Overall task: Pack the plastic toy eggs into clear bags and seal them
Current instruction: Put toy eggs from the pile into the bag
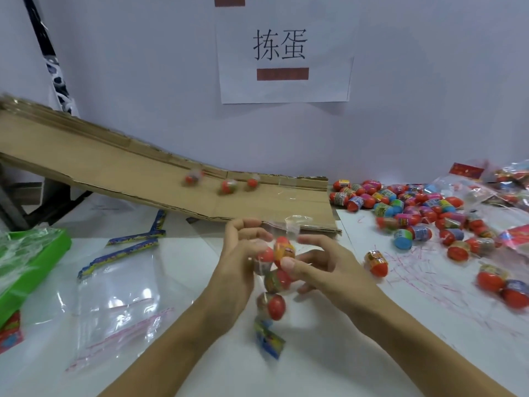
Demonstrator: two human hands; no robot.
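1. Fingers of left hand (239, 255) curl round the upper part of a clear bag (267, 285), thumb side toward cam; fingertips blurred, so exact pinch pt can't be told.
2. Right hand (320, 267): thumb (287, 265) presses on an orange-yellow egg (283, 250) at the bag's mouth, index stretched out above it, other fingers loosely curled below. Whether the egg is already inside the plastic or just at the opening – can't tell.
3. Bag hangs between both hands above the table (329, 353); inside, lower down, a red egg (274, 306) w/ more eggs above it, and a blue-yellow printed card (269, 339) at the bottom.
4. Loose egg pile (415, 213) lies on the table's right side, mostly red w/ coloured wrappers; one single egg (376, 263) sits apart, just right of the right hand.
5. Filled bags (486, 190) lie at far right edge.
6. Left of the hands: empty zip bags (114, 305) flat on the table, w/ printed card strips (134, 245) beyond them.
7. Green tray (34, 270) at left edge, holding crumpled clear plastic.
8. Cardboard ramp (100, 167) slopes down from upper left toward centre; three eggs (229, 186) on it, blurred.
9. Paper sign (282, 50) w/ two printed characters is stuck on the wall behind.
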